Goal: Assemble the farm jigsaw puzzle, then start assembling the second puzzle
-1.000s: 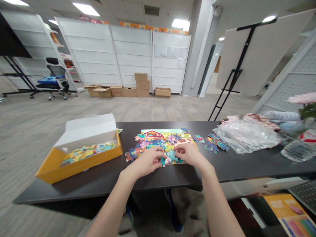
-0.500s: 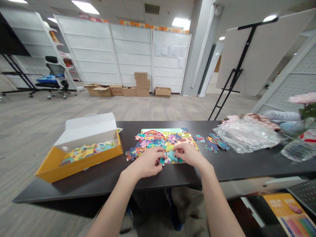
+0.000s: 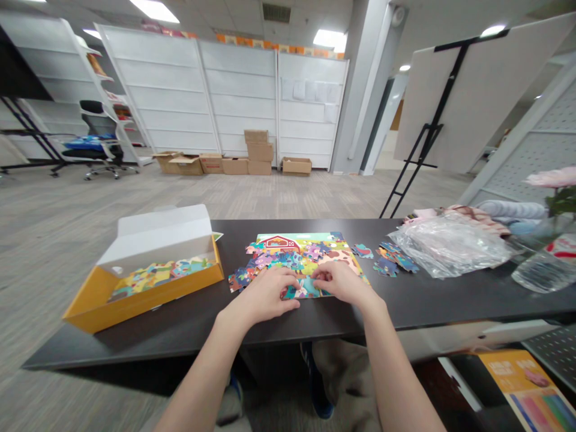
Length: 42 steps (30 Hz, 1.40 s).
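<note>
A colourful farm-scene jigsaw puzzle [image 3: 279,243] with a red barn lies flat on the dark table, loose pieces heaped over its left and middle. My left hand [image 3: 270,293] rests at its lower left edge, thumb and fingers apart, with puzzle showing in the gap. Over the lower middle, my right hand [image 3: 344,282] has its fingers curled together at a teal puzzle piece [image 3: 308,288]; the fingertips partly cover it. Dark blue loose pieces [image 3: 240,278] lie left of the puzzle. More loose pieces [image 3: 395,258] sit to its right.
An open yellow box [image 3: 148,306] with puzzle pieces inside stands on the table [image 3: 198,327] at left. Clear plastic bags [image 3: 454,246], folded cloth and a glass vase [image 3: 546,270] with a pink flower are at right. A colourful box [image 3: 522,375] sits lower right.
My left thumb and fingers have spread a little further apart. My right fingertips have shifted slightly left over the teal area. The view has moved a little.
</note>
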Tool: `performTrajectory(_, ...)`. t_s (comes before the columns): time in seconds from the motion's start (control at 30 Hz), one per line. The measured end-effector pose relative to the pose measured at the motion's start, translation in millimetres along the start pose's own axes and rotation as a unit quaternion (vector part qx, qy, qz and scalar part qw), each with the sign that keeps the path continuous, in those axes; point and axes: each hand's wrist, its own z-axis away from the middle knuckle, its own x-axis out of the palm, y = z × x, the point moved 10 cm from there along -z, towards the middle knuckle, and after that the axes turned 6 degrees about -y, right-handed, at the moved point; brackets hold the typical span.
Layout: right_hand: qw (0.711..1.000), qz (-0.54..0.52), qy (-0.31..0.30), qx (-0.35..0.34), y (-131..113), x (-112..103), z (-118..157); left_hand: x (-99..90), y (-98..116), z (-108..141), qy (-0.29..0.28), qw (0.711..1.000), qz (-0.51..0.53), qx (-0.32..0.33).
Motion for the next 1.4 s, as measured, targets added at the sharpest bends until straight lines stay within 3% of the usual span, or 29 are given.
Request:
performTrajectory(0.17,0.999,-0.027,0.042,-0.007,8.2,-17.9,5.1,-1.6,4.2,-2.2,0.033,0.999,-0.015,-0.006)
performTrajectory(0.33,0.996,-0.021,0.082,0.014,26.3,-44.9,19.1,2.4,5.7,-8.9,0.029,0.999,-0.038,-0.021)
performTrajectory(0.5,0.993,-0.016,0.105,0.043,44.9,-57.9,28.3,3.0,2.4,-12.6,0.023,0.999,-0.031,-0.029)
performTrajectory(0.83,0.990,-0.032,0.130,0.039,50.5,-62.1,33.5,5.5,-8.9,-12.6,0.025,0.999,0.015,-0.027)
performTrajectory(1.4,0.993,-0.034,0.102,0.053,48.4,-57.2,33.5,-2.3,-24.2,-7.9,0.027,0.996,0.048,-0.064)
